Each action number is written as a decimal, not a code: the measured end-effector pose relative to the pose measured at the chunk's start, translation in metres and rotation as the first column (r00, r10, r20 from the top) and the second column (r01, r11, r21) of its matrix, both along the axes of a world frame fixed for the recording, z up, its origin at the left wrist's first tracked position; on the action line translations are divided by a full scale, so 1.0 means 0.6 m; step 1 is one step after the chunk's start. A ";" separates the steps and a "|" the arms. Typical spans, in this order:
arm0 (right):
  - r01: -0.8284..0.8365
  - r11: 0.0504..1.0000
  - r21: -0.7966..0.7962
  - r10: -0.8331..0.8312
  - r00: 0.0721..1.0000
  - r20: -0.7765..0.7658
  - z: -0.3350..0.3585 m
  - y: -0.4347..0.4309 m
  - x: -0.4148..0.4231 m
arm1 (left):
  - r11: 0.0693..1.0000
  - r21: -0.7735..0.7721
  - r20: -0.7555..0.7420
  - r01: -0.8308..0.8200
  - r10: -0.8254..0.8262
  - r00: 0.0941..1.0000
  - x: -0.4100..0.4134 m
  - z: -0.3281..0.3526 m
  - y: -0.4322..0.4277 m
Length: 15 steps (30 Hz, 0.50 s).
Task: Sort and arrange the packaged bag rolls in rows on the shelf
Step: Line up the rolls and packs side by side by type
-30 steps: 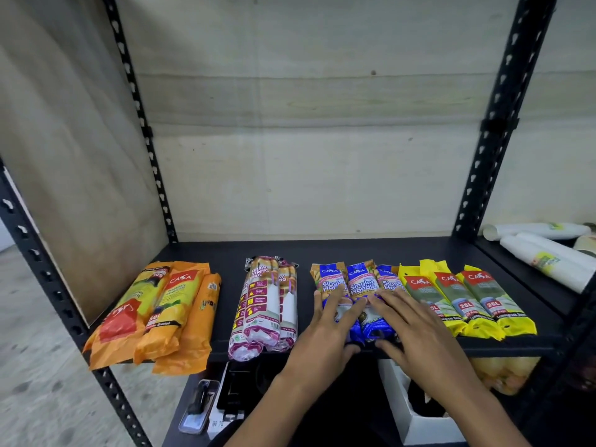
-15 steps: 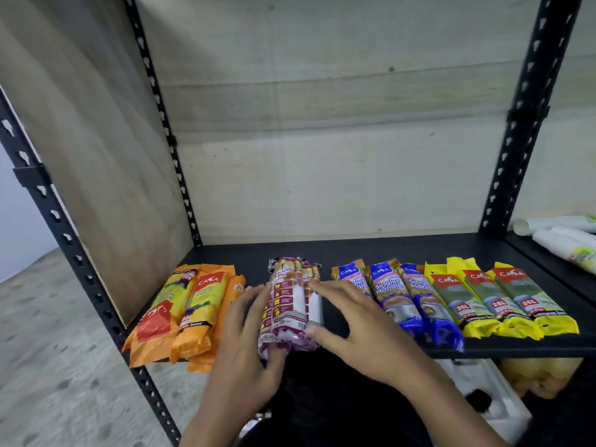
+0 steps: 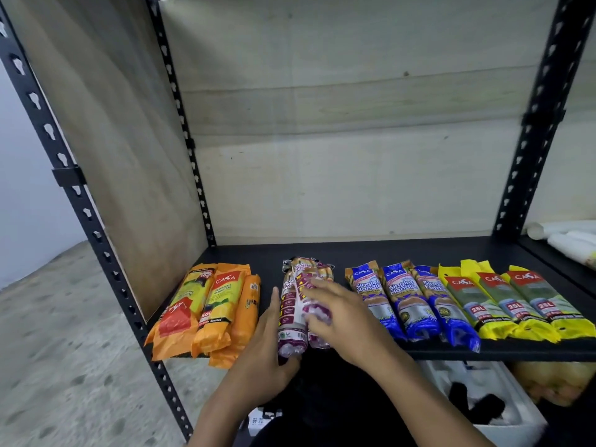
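Purple drawstring rolls (image 3: 295, 304) lie on the black shelf (image 3: 387, 253) between the orange packs (image 3: 213, 308) at left and the blue rolls (image 3: 403, 301) at right. Left hand (image 3: 261, 356) cups their near left side with fingers spread; right hand (image 3: 342, 314) lies flat on top, fingers loose, gripping nothing. They look light, soft and slick in film wrap, so best squeezed at mid-length from both sides.

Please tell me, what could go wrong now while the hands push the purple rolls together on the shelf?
1. The purple rolls stick out past the shelf's front edge; a sideways squeeze from the left hand and right hand might tip one off.
2. The orange packs also overhang the edge and lie unevenly, so a nudge from the left hand could slide them down.
3. The right hand lies close to the blue rolls and may disturb that row.
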State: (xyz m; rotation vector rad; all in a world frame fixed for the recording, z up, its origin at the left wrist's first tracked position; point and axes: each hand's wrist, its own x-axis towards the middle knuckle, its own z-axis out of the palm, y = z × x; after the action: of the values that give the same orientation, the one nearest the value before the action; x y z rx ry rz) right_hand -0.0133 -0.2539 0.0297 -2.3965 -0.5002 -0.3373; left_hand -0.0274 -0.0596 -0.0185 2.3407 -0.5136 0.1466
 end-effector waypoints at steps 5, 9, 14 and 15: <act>0.189 0.976 0.110 -0.203 0.970 0.136 0.045 -0.078 -0.018 | 0.990 0.143 0.039 -0.015 0.010 0.999 0.019 -0.007 -0.006; 0.206 0.978 -0.037 -0.201 0.974 0.100 0.040 -0.110 -0.029 | 0.953 0.303 0.085 0.024 -0.052 0.995 0.033 -0.001 -0.028; 0.137 0.947 -0.292 -0.125 0.990 0.062 0.008 -0.090 -0.045 | 0.911 0.412 0.159 -0.010 -0.061 0.985 0.051 -0.001 -0.041; 0.127 0.942 -0.311 -0.115 0.992 0.059 0.004 -0.085 -0.045 | 0.915 0.401 0.189 -0.040 -0.040 0.981 0.050 -0.005 -0.041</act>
State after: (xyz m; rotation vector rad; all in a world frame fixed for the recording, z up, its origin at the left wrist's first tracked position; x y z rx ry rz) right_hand -0.0403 -0.3047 0.0318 -2.7433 -0.4532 -0.3848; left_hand 0.0025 -0.0841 -0.0214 2.7466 -0.6937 0.2948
